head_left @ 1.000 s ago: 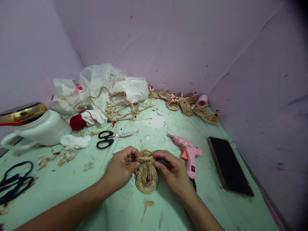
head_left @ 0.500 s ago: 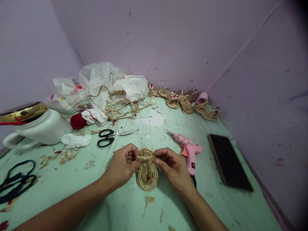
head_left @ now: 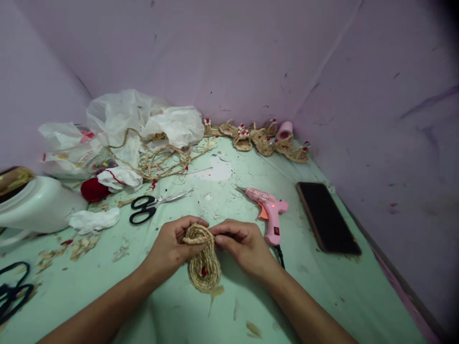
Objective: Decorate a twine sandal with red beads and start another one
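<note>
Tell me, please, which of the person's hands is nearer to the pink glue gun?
The right hand. It lies just beside the glue gun, apart from it, pinching the woven sandal. The left hand grips the sandal's far side.

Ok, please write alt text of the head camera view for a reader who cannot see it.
Two bare hands, left hand and right hand, hold a small woven jute sandal over a green table. Nearby lie a pink glue gun, black scissors and a dark phone.
</note>
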`<state>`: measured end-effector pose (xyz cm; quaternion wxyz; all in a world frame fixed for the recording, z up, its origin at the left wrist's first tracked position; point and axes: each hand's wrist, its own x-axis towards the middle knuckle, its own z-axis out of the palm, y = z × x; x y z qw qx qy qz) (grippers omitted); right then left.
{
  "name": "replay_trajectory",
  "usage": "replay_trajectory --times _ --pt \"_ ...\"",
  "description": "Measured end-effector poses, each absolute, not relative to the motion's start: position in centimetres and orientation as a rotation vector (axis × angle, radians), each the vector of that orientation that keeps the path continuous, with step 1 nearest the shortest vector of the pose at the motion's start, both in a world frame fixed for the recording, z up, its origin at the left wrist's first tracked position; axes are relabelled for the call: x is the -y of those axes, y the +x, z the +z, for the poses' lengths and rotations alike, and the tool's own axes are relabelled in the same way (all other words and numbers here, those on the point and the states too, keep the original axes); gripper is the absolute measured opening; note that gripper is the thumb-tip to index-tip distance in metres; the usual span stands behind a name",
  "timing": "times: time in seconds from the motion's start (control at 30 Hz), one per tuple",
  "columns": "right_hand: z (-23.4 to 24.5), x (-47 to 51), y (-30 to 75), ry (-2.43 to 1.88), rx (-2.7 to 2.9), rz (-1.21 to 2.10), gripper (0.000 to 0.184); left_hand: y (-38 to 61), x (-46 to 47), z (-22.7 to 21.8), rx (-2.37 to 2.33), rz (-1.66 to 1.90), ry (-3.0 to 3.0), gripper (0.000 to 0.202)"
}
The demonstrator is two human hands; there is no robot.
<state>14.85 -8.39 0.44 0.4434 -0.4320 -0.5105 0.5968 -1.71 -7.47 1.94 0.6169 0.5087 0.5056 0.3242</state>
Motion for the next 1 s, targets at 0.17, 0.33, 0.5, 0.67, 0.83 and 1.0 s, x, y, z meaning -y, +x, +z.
replay_trajectory --times 0.17,0.33,0.5,0.67,0.83,1.0 --pt "0.34 8.59 14.69 -1.08 1.229 1.538 0.013 -1.52 7.66 1.79 -1.188 0.737 1.164 0.014" --pt "0.4 8.73 14.57 -1.107 1.49 1.292 0.014 -1.27 7.94 1.79 -1.193 0.777 1.149 0.011" --pt "0.65 8.65 14.67 -1.071 1.721 1.095 0.019 -1.04 8.22 1.68 -1.247 0.837 1.132 0.012" --pt "0.83 8.37 14.93 -1.052 1.786 1.085 0.021 -1.07 8.44 1.58 -1.255 0.873 1.119 0.013" --pt "0.46 8.26 15.24 -1.017 1.846 1.03 0.021 -1.16 8.32 1.7 -1.224 0.846 1.149 0.012" --pt "-0.11 8.38 15.16 -0.985 1.862 0.919 0.019 -0.99 8.14 1.85 -1.252 0.832 1.261 0.013"
